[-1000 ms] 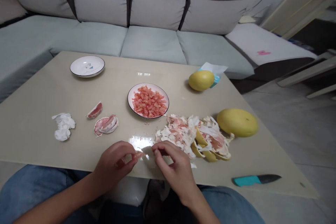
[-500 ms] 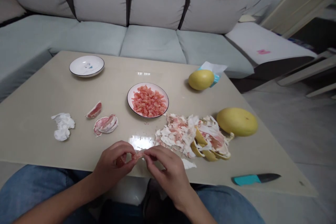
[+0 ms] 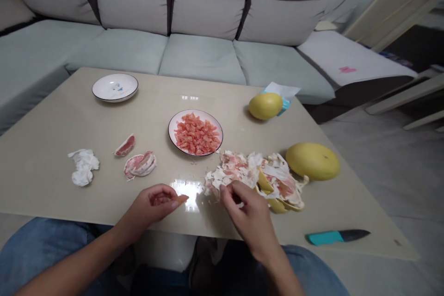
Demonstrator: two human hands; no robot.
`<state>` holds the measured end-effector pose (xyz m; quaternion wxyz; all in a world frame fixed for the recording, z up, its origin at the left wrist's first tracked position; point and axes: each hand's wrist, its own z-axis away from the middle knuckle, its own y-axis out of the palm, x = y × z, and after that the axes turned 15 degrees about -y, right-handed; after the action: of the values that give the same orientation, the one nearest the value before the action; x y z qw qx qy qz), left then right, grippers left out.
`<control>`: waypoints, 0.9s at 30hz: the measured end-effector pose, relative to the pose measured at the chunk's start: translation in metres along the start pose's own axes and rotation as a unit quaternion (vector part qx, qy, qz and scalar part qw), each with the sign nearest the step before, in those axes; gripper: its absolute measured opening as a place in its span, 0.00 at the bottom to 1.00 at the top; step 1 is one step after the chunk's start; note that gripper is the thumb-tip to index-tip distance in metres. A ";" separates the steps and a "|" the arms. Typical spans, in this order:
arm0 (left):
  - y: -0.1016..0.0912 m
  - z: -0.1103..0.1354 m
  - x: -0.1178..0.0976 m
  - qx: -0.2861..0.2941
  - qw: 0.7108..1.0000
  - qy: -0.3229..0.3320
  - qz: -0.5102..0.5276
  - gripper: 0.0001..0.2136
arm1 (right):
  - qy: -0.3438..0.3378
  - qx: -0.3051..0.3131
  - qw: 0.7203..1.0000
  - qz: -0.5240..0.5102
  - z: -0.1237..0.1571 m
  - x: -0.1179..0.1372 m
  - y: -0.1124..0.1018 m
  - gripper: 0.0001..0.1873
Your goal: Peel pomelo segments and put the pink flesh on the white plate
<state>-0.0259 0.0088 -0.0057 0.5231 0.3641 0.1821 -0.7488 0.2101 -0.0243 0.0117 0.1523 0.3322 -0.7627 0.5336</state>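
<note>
My left hand (image 3: 152, 206) is curled near the table's front edge and pinches a small pink piece of pomelo flesh (image 3: 181, 200) at its fingertips. My right hand (image 3: 248, 215) has its fingers pinched together at the near edge of the pile of white and pink pomelo peel scraps (image 3: 255, 178); whether it holds a scrap is hard to tell. A plate of pink pomelo pieces (image 3: 196, 132) stands in the middle of the beige table (image 3: 52, 120). Two unpeeled pink segments (image 3: 138, 164) lie to the left.
Two whole yellow pomelos (image 3: 313, 161) (image 3: 265, 105) sit at the right, one by a tissue pack. A blue-handled knife (image 3: 338, 236) lies at the front right edge. A crumpled tissue (image 3: 83, 166) and a white plate (image 3: 114, 87) are at the left. A grey sofa is behind.
My hands have come apart. The right hand moved right to the peel pile with the white membrane it pulled off. The left hand stayed, holding the pink flesh.
</note>
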 end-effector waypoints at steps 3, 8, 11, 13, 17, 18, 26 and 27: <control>-0.002 -0.003 -0.003 0.082 0.990 -0.066 0.098 0.13 | -0.031 0.019 0.996 0.076 0.000 -0.025 -0.011 0.09; -0.005 -0.005 -0.001 0.186 0.952 -0.110 0.218 0.11 | -0.026 -0.007 0.987 0.157 0.001 -0.040 -0.016 0.10; -0.007 -0.005 0.001 0.197 0.939 -0.122 0.255 0.09 | -0.033 -0.017 0.987 0.159 0.000 -0.039 -0.016 0.11; -0.007 -0.004 0.002 0.196 0.936 -0.122 0.266 0.08 | -0.031 -0.006 0.991 0.132 -0.001 -0.037 -0.013 0.10; -0.006 -0.004 0.001 0.199 0.943 -0.122 0.239 0.10 | -0.047 -0.005 0.999 -0.009 -0.001 -0.018 -0.002 0.11; -0.005 -0.004 0.001 0.198 0.947 -0.119 0.225 0.11 | -0.052 0.009 0.997 -0.058 -0.001 -0.011 0.002 0.16; 0.003 -0.002 0.002 0.209 0.961 -0.132 0.126 0.13 | -0.019 0.061 0.956 -0.286 0.000 0.033 0.030 0.08; 0.004 -0.002 0.004 0.196 0.967 -0.120 0.111 0.13 | -0.013 0.058 0.956 -0.287 -0.001 0.034 0.031 0.06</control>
<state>-0.0226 0.0064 -0.0095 0.5392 0.3849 -0.0737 -0.7454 0.1646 -0.0288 0.0099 0.2700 0.5523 -0.6045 0.5066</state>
